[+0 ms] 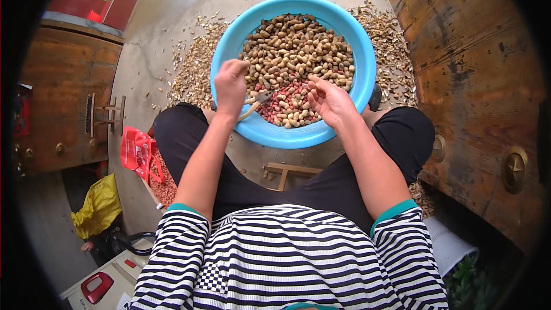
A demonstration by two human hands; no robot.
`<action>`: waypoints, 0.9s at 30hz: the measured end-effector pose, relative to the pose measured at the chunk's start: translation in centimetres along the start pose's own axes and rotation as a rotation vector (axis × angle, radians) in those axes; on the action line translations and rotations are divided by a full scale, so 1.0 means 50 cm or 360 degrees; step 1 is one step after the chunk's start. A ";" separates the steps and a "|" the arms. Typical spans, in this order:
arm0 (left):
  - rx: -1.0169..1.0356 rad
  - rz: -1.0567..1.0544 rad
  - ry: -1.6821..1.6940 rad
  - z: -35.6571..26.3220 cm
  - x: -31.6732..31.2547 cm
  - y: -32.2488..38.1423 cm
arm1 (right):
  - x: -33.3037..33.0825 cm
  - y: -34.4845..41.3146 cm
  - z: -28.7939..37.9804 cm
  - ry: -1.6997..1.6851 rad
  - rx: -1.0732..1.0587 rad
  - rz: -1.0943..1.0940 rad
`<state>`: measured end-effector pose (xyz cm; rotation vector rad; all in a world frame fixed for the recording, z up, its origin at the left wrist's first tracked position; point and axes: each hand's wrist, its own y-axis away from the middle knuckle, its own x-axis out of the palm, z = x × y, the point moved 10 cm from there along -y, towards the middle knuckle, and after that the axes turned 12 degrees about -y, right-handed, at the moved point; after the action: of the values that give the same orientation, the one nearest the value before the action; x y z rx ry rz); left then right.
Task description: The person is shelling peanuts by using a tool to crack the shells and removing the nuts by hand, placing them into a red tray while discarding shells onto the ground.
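Observation:
A light blue plastic basin (284, 140) stands before me between my knees. Unshelled peanuts (297, 47) are heaped in its far part, with red-skinned peanut kernels (275, 110) and more pods nearer me. My left hand (231, 86) is over the basin's left side, fingers curled in; whether they hold anything is hidden. Beside and partly beneath that hand are pliers (263, 97) with cream-yellow handles, jaws over the kernels. My right hand (329, 99) hovers over the right side, palm turned inward, fingers loosely bent and apart, with nothing visible in them.
Broken peanut shells (193, 69) litter the concrete floor on both sides of the basin. By my left leg, a red bag (140, 153) lies against a heap of kernels (163, 176). Wooden doors (465, 73) with metal studs flank me. A small wooden stool (292, 168) shows between my legs.

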<state>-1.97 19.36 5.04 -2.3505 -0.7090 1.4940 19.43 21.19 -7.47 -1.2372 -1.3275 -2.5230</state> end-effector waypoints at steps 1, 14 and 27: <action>0.0002 0.0006 0.0001 -0.005 0.014 0.010 | -0.002 -0.001 0.000 -0.0005 0.0000 -0.0005; 0.0310 0.0018 -0.0459 0.008 0.022 -0.095 | -0.002 -0.010 -0.006 0.0030 -0.0002 -0.0012; 0.0273 0.0899 -0.0610 0.033 0.321 0.165 | -0.016 -0.018 -0.005 0.0018 -0.0007 -0.0032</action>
<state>4.30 20.90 -11.90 -2.2569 0.0402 2.1708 19.47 21.33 -8.68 -1.2144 -1.3393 -2.5440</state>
